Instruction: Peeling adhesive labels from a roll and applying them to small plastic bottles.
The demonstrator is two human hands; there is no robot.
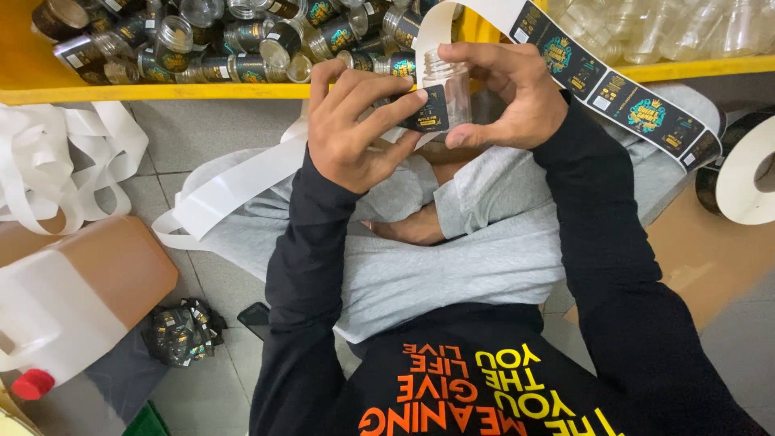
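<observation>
As seen from the head camera, a small clear plastic jar [449, 87] is gripped in the right hand [502, 95], thumb below and fingers over its neck, in front of a yellow bin [161, 91] of labelled jars. A dark label [426, 113] is pinched against the jar's side by the left hand [353, 125]. A strip of labels [622, 95] on white backing runs off to a roll [747, 182]. The jar is judged light, smooth and slippery, with thin walls; it is best held at neck and base, the side being left free.
</observation>
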